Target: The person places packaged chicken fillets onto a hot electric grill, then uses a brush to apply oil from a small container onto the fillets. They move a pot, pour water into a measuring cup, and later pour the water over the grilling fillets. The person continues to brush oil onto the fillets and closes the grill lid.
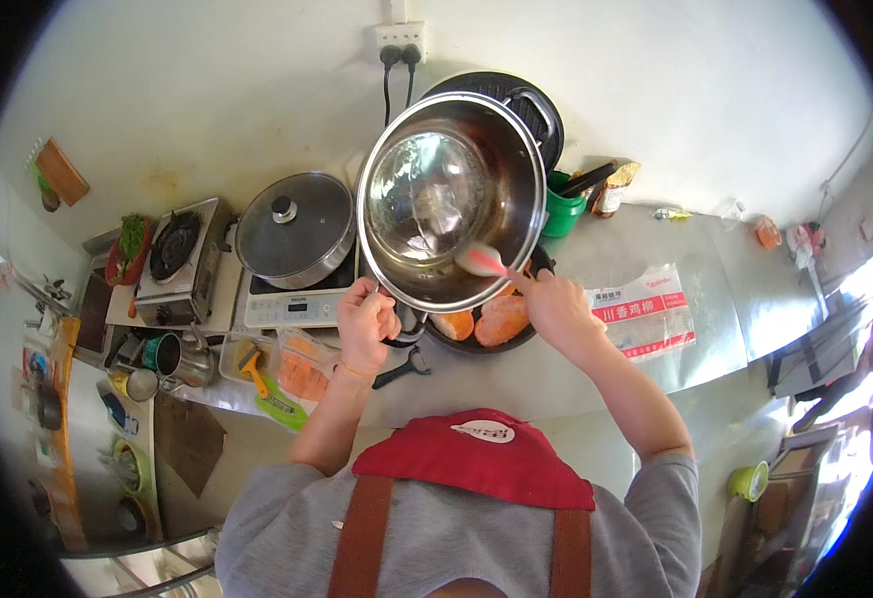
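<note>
A large stainless steel pot (507,172) is tilted so that I look into it, and its inside is shiny and stained brown. My left hand (368,321) is closed at the pot's near left edge, by a side handle. In my right hand (562,310) is a spatula (483,260) with a pale and pink head, which reaches over the near rim into the pot. Partly hidden under the pot is a dark pan (474,345) with orange-brown food pieces (504,320) in it. A black-handled peeler (403,368) lies just right of my left wrist.
A lidded pan (294,228) sits on an induction cooker (292,308), left of the pot. Further left stands a gas stove (182,258). A green container (562,213) holds utensils; a printed plastic bag (642,312) lies on the steel counter (705,284). A plastic tray (236,357) is near my left forearm.
</note>
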The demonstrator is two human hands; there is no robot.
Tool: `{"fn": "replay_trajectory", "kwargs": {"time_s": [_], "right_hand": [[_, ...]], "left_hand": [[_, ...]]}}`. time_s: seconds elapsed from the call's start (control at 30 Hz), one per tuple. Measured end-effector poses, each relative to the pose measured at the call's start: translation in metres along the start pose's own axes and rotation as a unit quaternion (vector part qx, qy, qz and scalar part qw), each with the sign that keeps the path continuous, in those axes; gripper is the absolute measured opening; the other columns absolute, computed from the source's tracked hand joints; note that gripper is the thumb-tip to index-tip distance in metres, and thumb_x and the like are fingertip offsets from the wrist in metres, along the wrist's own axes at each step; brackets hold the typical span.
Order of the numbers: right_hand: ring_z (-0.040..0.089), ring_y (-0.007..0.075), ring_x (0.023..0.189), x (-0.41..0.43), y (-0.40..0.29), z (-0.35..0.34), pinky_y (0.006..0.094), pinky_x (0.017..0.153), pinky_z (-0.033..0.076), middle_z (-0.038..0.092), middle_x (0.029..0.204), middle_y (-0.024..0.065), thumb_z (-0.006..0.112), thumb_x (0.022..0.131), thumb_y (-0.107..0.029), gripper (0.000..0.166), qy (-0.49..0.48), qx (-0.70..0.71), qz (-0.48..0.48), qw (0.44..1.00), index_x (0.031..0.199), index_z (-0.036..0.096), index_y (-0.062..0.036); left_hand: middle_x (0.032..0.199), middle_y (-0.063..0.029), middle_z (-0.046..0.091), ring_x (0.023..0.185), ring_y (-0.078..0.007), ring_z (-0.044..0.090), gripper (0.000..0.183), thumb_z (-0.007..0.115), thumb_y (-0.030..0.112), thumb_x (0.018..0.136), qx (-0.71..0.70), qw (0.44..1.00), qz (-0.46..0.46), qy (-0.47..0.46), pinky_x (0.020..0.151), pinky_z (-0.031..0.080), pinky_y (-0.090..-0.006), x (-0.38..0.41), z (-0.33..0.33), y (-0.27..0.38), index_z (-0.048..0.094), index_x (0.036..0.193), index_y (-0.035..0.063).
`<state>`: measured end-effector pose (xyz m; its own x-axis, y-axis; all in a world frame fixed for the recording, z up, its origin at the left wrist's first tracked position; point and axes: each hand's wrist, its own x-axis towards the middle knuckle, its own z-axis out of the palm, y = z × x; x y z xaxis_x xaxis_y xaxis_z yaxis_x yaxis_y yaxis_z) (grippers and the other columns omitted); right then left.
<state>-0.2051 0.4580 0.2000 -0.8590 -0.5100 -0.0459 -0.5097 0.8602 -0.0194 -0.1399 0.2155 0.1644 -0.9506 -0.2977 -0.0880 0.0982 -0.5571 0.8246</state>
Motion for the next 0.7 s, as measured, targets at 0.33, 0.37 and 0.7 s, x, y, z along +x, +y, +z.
{"fn": "replay_trajectory", "kwargs": {"time_s": [0.33, 0.37, 0.7], "right_hand": [[0.059, 0.0339, 0.079, 0.063, 0.019, -0.031, 0.0422, 0.068, 0.047, 0.058, 0.086, 0.0174, 0.037, 0.083, -0.006, 0.048, 0.195, 0.108, 0.11, 0.968, 0.128, 0.037, -0.0205], [0.059, 0.0335, 0.078, 0.063, 0.023, -0.018, 0.0431, 0.068, 0.046, 0.059, 0.084, 0.0167, 0.036, 0.083, -0.006, 0.048, 0.163, 0.088, 0.118, 0.976, 0.129, 0.036, -0.0198], [0.057, 0.0356, 0.076, 0.026, -0.041, -0.008, 0.0419, 0.061, 0.044, 0.059, 0.09, 0.0171, 0.04, 0.085, -0.005, 0.043, 0.209, 0.127, -0.032, 0.969, 0.124, 0.045, -0.0217]], "left_hand": [[0.046, 0.0012, 0.032, 0.032, -0.0075, 0.027, 0.011, 0.048, -0.001, 0.071, -0.004, 1.0, -0.011, -0.003, 0.033, 0.025, -0.025, -0.007, 0.004, 0.003, 0.041, 0.066, 0.0052], [0.046, 0.0011, 0.033, 0.032, -0.0074, 0.027, 0.011, 0.049, -0.002, 0.071, -0.01, 1.0, -0.014, 0.002, 0.033, 0.025, -0.0251, -0.008, 0.005, 0.004, 0.041, 0.066, 0.0051], [0.051, -0.0013, 0.042, 0.034, -0.0097, 0.037, 0.007, 0.055, 0.002, 0.068, -0.057, 0.996, -0.046, 0.059, 0.033, 0.026, -0.0242, -0.012, -0.015, 0.002, 0.05, 0.074, 0.0027]]}}
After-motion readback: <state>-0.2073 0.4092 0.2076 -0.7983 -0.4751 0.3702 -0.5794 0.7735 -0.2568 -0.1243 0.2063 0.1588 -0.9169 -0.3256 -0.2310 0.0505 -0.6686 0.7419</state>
